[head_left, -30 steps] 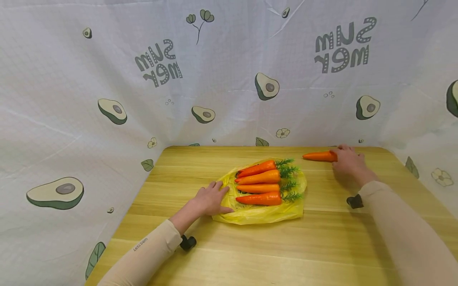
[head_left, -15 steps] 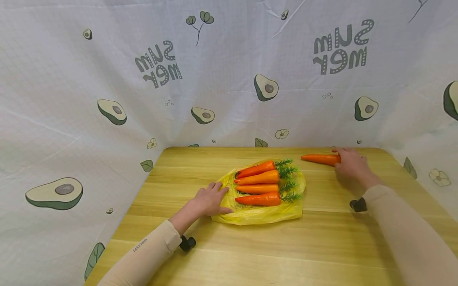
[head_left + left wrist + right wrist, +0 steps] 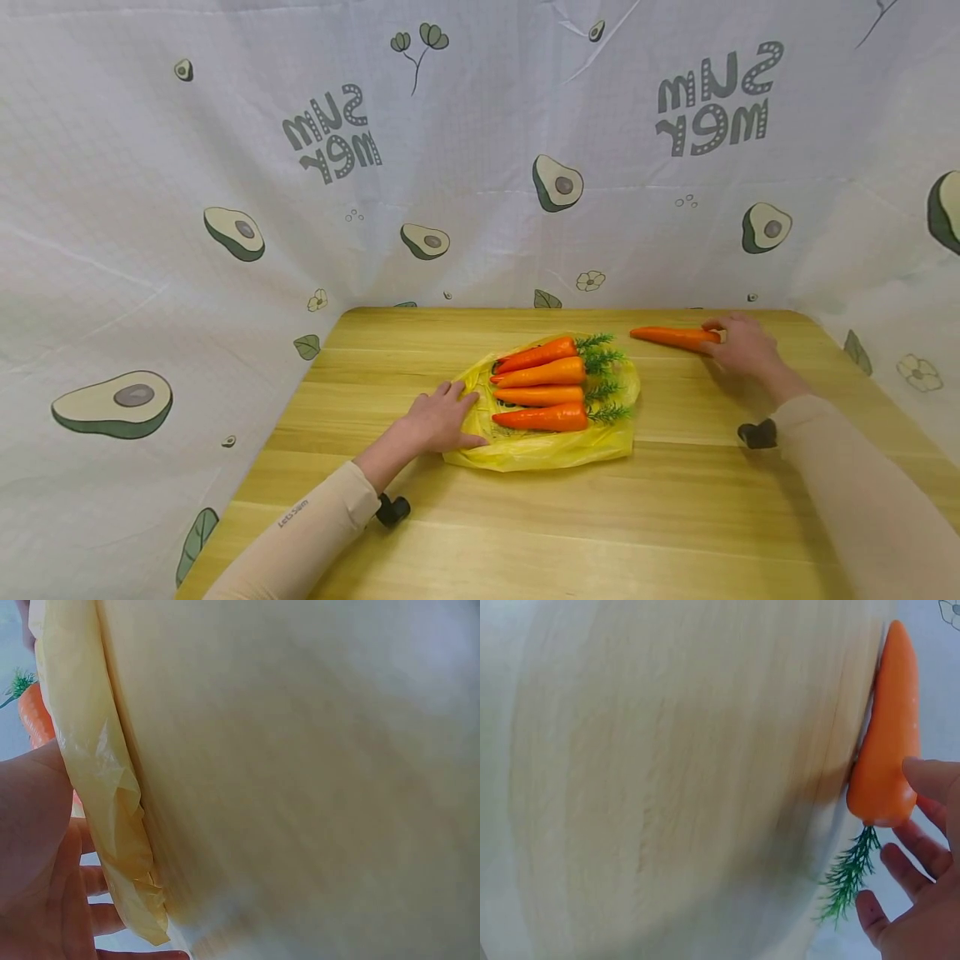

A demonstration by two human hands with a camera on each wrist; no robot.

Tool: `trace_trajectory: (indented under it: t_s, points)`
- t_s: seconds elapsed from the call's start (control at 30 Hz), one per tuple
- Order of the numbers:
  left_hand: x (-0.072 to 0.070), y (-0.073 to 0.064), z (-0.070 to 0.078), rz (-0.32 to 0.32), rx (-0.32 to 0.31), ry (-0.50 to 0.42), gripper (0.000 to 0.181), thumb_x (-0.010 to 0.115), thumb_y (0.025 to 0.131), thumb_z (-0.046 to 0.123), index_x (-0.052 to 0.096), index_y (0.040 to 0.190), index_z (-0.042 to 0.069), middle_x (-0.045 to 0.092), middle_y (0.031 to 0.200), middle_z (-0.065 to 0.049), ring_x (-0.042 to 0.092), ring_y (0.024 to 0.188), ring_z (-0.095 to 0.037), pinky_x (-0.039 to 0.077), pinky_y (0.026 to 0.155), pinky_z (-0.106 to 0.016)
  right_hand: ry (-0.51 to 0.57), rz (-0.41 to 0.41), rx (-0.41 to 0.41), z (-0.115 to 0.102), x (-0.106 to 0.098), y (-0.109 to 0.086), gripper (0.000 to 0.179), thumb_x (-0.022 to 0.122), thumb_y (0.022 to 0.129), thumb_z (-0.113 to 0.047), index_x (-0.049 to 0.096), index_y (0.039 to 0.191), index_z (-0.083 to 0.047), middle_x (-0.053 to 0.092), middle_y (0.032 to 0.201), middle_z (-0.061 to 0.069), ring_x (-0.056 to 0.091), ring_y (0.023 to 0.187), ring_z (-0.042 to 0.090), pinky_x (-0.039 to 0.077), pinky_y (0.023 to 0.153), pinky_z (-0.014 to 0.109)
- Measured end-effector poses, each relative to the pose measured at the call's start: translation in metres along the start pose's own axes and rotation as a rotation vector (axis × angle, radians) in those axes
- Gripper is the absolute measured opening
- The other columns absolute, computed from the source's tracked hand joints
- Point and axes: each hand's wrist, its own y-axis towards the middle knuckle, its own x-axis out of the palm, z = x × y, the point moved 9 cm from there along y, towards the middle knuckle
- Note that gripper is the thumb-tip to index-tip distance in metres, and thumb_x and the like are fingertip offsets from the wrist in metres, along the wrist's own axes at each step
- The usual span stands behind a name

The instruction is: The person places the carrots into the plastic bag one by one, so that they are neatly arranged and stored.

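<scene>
My left hand [image 3: 438,421] rests with spread fingers at the left end of a yellow plastic bag [image 3: 551,454], which lies flat on the table [image 3: 570,533]. On the bag lie several orange carrots [image 3: 542,418] side by side, green tops pointing right. In the left wrist view the bag's folded edge [image 3: 105,765] runs past my spread fingers. My right hand [image 3: 746,346] holds a separate carrot [image 3: 667,335] near its thick end at the back right. In the right wrist view the thumb touches this carrot [image 3: 889,727], index finger behind it, other fingers loose around its green top [image 3: 847,874].
A white cloth [image 3: 480,150] printed with avocados and lettering hangs behind and along the sides of the wooden table. Bare wood lies between the bag and the right forearm. A small black device [image 3: 393,510] sits under the left wrist, another [image 3: 757,433] under the right.
My right hand has shifted slightly right and nearer along the separate carrot, uncovering more of it. That carrot has turned a little, its thick end coming nearer. The left hand and bag stay put.
</scene>
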Motion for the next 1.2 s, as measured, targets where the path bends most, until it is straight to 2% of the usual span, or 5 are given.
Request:
trace_trajectory:
  t_s: [0.17, 0.4, 0.67, 0.97, 1.2]
  points:
    - [0.0, 0.0, 0.0, -0.003, 0.001, -0.005, 0.085, 0.057, 0.089, 0.072, 0.039, 0.156, 0.022, 0.033, 0.161, -0.011, 0.035, 0.147, -0.033, 0.047, 0.101, -0.056, 0.056, -0.042, 0.015, 0.008, 0.004, 0.0, 0.06, 0.06, 0.099, -0.034, 0.047, 0.138, 0.009, 0.049, 0.132, 0.039, 0.045, 0.117, 0.056, 0.036, 0.088, 0.068]
    - [0.0, 0.0, 0.0, 0.004, 0.003, 0.004, 0.085, 0.056, 0.089, 0.072, 0.039, 0.156, 0.022, 0.033, 0.161, -0.01, 0.035, 0.147, -0.033, 0.047, 0.101, -0.055, 0.046, -0.069, -0.025, 0.008, 0.005, -0.001, 0.066, 0.062, 0.097, -0.033, 0.043, 0.139, 0.015, 0.049, 0.13, 0.042, 0.047, 0.116, 0.058, 0.038, 0.09, 0.07]
    - [0.0, 0.0, -0.001, -0.002, -0.002, -0.003, 0.085, 0.056, 0.089, 0.072, 0.038, 0.156, 0.022, 0.033, 0.161, -0.01, 0.034, 0.147, -0.033, 0.046, 0.102, -0.056, 0.017, -0.096, -0.11, -0.002, 0.007, 0.0, 0.058, 0.063, 0.096, -0.02, 0.047, 0.134, 0.021, 0.048, 0.129, 0.047, 0.047, 0.116, 0.062, 0.034, 0.102, 0.072]
    - [0.0, 0.0, -0.001, -0.002, 0.001, 0.001, 0.086, 0.056, 0.089, 0.072, 0.038, 0.157, 0.022, 0.032, 0.162, -0.011, 0.034, 0.147, -0.033, 0.046, 0.102, -0.056, 0.012, -0.113, -0.148, -0.004, 0.008, -0.001, 0.054, 0.064, 0.095, -0.014, 0.047, 0.133, 0.02, 0.052, 0.123, 0.047, 0.051, 0.11, 0.058, 0.034, 0.101, 0.071]
    - [0.001, 0.0, -0.002, -0.006, -0.003, -0.003, 0.086, 0.056, 0.089, 0.073, 0.038, 0.157, 0.022, 0.032, 0.162, -0.01, 0.034, 0.148, -0.033, 0.045, 0.103, -0.056, 0.031, -0.137, -0.143, -0.009, 0.005, -0.004, 0.052, 0.064, 0.094, -0.013, 0.049, 0.132, 0.019, 0.058, 0.111, 0.039, 0.054, 0.098, 0.051, 0.036, 0.098, 0.072]
